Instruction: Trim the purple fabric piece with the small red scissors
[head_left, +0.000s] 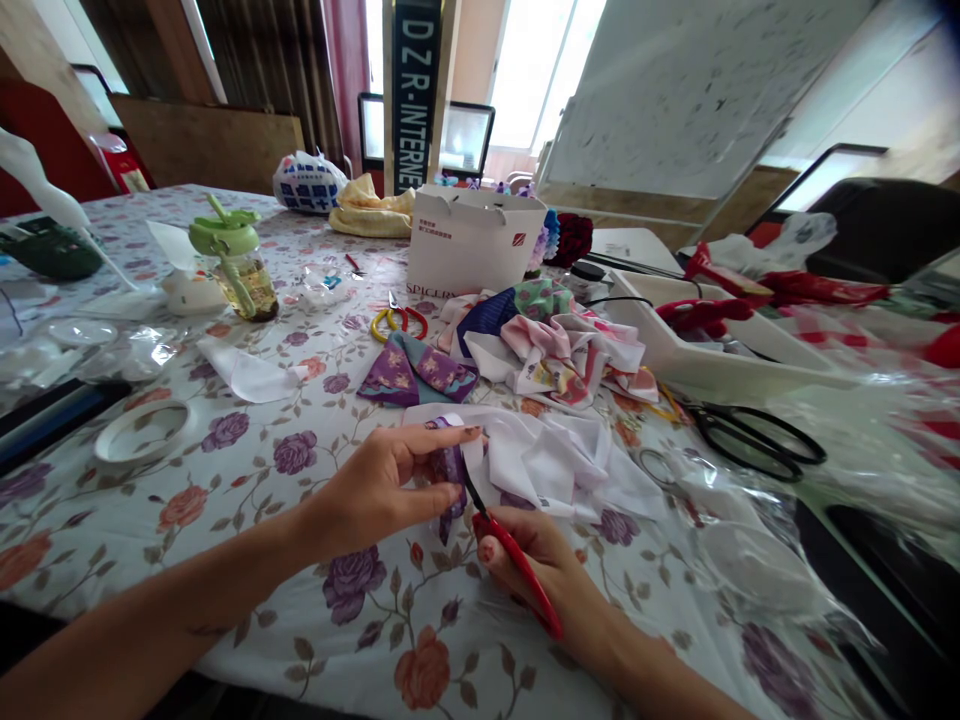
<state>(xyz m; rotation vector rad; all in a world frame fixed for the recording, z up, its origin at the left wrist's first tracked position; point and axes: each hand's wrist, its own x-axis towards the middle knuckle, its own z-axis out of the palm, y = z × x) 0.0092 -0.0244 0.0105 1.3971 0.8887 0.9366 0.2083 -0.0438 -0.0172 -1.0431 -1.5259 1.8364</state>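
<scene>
So the purple fabric scrap (450, 467) is pinched tight in the grip of the left hand (375, 490), thumb and fingers closed on it, just above the floral desk (225, 480). The red snips (519, 572) are clamped in the right hand (559, 570), blade tip touching the scrap, white cloth (555, 460) right beside.

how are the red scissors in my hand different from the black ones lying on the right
The red scissors are gripped in the right hand, tip at the purple fabric the left hand pinches; the black scissors lie untouched on the table. The red scissors look slim; the black scissors look bigger, with wide loop handles. Both are cutting tools.
</scene>
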